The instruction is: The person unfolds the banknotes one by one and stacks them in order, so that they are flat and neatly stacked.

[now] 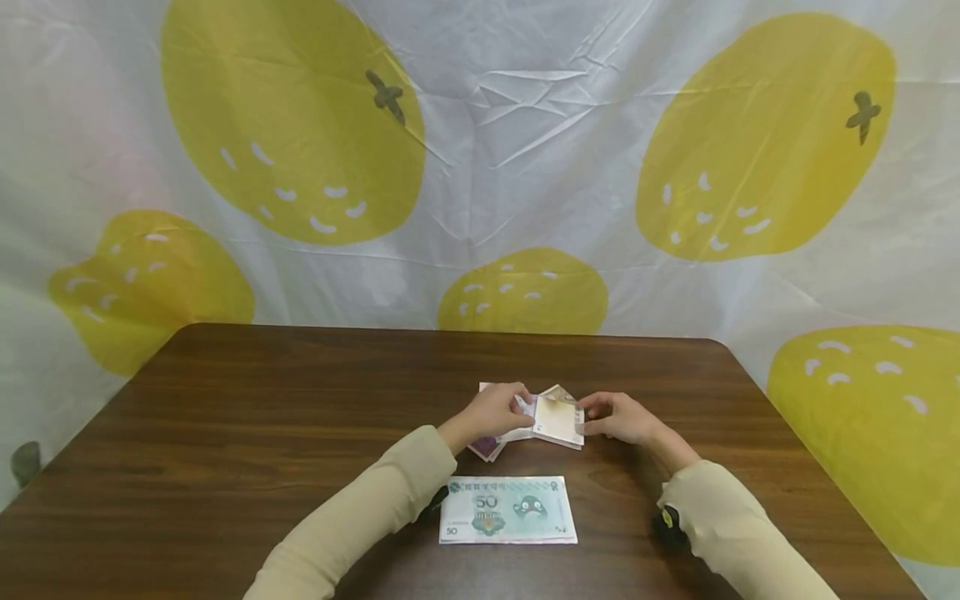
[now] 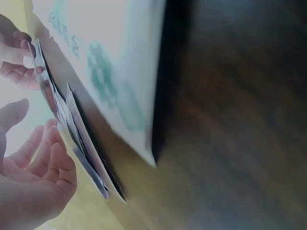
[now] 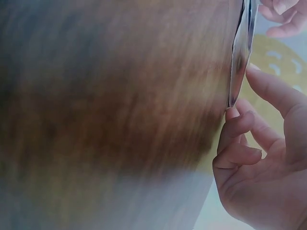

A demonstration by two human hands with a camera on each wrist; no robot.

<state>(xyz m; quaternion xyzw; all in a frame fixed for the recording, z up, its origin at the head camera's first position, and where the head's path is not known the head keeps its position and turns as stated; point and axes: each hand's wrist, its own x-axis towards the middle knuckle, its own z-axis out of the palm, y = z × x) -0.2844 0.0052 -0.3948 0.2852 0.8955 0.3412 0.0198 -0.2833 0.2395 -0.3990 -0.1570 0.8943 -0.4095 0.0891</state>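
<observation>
Past a neat pile of green 50 play banknotes (image 1: pixel 506 517), several loosely fanned banknotes (image 1: pixel 557 419) lie crosswise, some pale, some purple. At their right edge, my right hand (image 1: pixel 626 418) pinches a pale banknote, thumb on its face and fingers at its edge in the right wrist view. My left hand (image 1: pixel 491 412) is over the left part of these notes. In the left wrist view that hand (image 2: pixel 38 177) has its thumb apart from loosely bent fingers, the fingertips close to the notes' edge. A purple banknote (image 1: pixel 487 448) sticks out below the left hand.
The notes lie on a dark brown wooden table (image 1: pixel 300 400) with rounded far corners. Behind it hangs a white cloth (image 1: pixel 525 167) printed with yellow fruit. A dark wrist device (image 1: pixel 670 527) sits at the right sleeve cuff.
</observation>
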